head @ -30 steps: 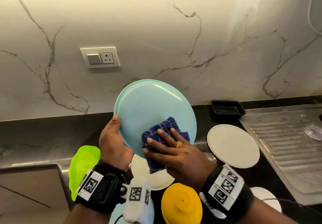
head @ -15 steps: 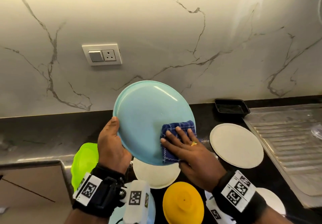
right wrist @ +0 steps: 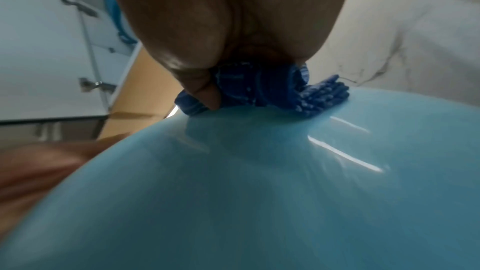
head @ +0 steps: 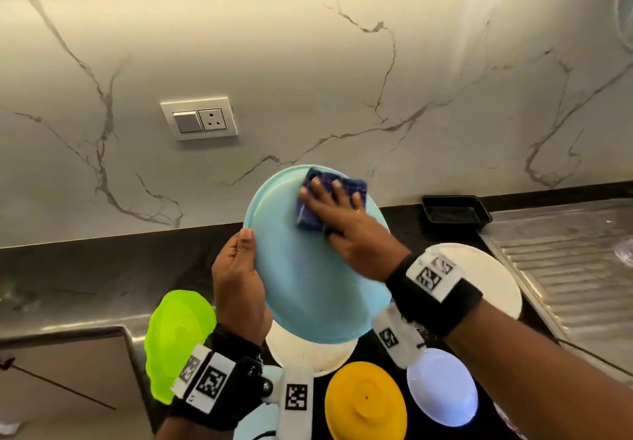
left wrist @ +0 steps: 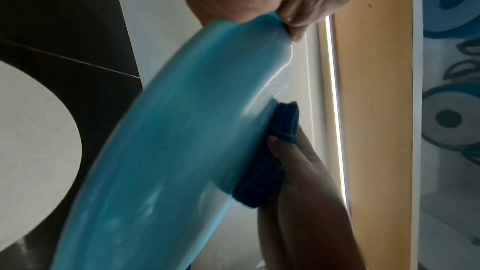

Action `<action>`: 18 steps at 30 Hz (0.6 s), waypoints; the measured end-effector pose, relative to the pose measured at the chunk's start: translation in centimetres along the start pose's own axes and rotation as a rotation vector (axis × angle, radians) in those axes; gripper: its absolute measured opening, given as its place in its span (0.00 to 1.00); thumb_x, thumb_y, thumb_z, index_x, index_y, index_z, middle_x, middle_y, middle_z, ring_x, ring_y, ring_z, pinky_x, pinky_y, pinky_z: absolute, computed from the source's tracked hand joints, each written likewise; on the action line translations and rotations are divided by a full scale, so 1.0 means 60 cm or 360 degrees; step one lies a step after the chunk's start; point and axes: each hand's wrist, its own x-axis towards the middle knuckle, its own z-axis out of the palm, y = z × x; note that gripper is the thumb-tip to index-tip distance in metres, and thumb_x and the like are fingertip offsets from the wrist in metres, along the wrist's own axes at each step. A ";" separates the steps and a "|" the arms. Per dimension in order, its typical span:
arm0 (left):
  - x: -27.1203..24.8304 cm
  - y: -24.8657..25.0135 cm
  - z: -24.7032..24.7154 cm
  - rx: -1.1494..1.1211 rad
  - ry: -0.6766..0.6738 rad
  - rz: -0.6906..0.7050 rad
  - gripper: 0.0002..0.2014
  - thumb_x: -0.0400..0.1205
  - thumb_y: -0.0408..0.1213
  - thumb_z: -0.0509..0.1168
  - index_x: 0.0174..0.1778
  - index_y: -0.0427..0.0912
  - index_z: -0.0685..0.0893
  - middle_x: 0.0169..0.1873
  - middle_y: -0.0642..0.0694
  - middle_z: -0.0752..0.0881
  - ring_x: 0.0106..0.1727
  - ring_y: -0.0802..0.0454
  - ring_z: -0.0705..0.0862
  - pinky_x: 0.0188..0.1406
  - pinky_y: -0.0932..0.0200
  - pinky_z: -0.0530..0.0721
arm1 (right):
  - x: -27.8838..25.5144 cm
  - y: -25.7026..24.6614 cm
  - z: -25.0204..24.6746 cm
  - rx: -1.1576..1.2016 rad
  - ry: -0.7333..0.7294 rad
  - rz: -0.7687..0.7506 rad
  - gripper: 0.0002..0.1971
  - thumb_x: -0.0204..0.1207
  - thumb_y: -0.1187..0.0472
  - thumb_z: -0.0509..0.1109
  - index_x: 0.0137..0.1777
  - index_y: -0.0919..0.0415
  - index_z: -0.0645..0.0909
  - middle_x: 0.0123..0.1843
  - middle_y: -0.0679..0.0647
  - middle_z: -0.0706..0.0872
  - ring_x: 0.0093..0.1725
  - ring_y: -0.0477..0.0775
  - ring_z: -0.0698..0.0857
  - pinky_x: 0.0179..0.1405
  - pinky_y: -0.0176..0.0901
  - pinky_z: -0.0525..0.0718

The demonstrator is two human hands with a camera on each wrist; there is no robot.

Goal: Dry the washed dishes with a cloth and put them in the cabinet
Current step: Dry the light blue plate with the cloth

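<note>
The light blue plate (head: pixel 308 268) is held tilted in the air above the dark surface (head: pixel 102 268), its far rim near the marble wall (head: pixel 308 62). The left hand (head: pixel 239 285) has its grip clamped on the plate's left edge, thumb on the face. The right hand (head: pixel 349 230) presses a folded blue cloth (head: pixel 329 199) flat against the plate's upper part, fingers straight and spread. Below the plate lie a cream plate (head: pixel 308 354), a yellow lid (head: pixel 366 402), a white bowl (head: pixel 442 388) and a green dish (head: pixel 174 336), close together. Another cream plate (head: pixel 486 275) sits beside the steel drainboard (head: pixel 565 268); a black tray (head: pixel 455 215) stands against the wall. Left of the dishes the surface lies bare.
</note>
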 end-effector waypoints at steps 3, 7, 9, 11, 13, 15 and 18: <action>0.015 0.016 -0.006 -0.0064 0.0053 0.0005 0.21 0.90 0.41 0.59 0.65 0.23 0.79 0.63 0.24 0.85 0.64 0.28 0.84 0.71 0.29 0.79 | -0.064 -0.032 0.048 -0.0244 -0.0197 -0.0305 0.38 0.77 0.64 0.52 0.85 0.38 0.47 0.85 0.35 0.42 0.85 0.52 0.34 0.81 0.50 0.28; 0.024 0.029 -0.012 0.0012 0.0039 0.0080 0.15 0.92 0.40 0.57 0.59 0.32 0.83 0.54 0.31 0.88 0.54 0.36 0.87 0.61 0.36 0.85 | -0.110 -0.037 0.066 -0.0526 -0.0228 -0.0423 0.37 0.79 0.56 0.47 0.86 0.34 0.39 0.87 0.33 0.40 0.87 0.52 0.35 0.83 0.56 0.33; 0.021 0.026 -0.008 0.0059 -0.0038 0.0115 0.15 0.91 0.41 0.59 0.57 0.33 0.84 0.56 0.28 0.87 0.57 0.34 0.86 0.65 0.34 0.82 | -0.082 -0.041 0.052 -0.0514 -0.0131 -0.0400 0.37 0.80 0.56 0.47 0.86 0.34 0.37 0.86 0.34 0.38 0.87 0.52 0.34 0.83 0.55 0.33; 0.016 0.020 -0.003 0.0093 -0.0113 0.0142 0.17 0.89 0.43 0.61 0.58 0.30 0.84 0.59 0.23 0.86 0.57 0.34 0.84 0.65 0.35 0.82 | -0.041 -0.049 0.026 -0.0470 0.0049 -0.0356 0.36 0.77 0.55 0.45 0.85 0.36 0.38 0.85 0.34 0.38 0.87 0.51 0.35 0.83 0.53 0.34; 0.010 0.014 -0.001 0.0154 -0.0110 0.0200 0.20 0.88 0.45 0.64 0.55 0.27 0.83 0.50 0.26 0.86 0.51 0.38 0.81 0.54 0.41 0.83 | 0.001 -0.043 -0.007 -0.0360 0.0204 -0.0254 0.37 0.75 0.56 0.46 0.86 0.38 0.46 0.86 0.34 0.43 0.87 0.48 0.39 0.84 0.53 0.37; 0.004 0.009 -0.005 0.0214 -0.0120 0.0275 0.23 0.85 0.52 0.65 0.46 0.30 0.82 0.42 0.33 0.82 0.44 0.41 0.76 0.43 0.44 0.77 | 0.030 -0.018 -0.035 -0.0085 0.0331 -0.0079 0.38 0.72 0.59 0.51 0.86 0.42 0.58 0.87 0.39 0.53 0.88 0.49 0.48 0.85 0.51 0.44; 0.000 0.013 -0.015 0.0403 -0.0133 0.0387 0.23 0.80 0.59 0.64 0.38 0.39 0.81 0.35 0.39 0.79 0.38 0.45 0.74 0.38 0.47 0.73 | 0.041 0.028 -0.061 0.0401 0.0630 0.0295 0.28 0.76 0.61 0.57 0.77 0.48 0.74 0.77 0.47 0.78 0.80 0.53 0.72 0.76 0.41 0.67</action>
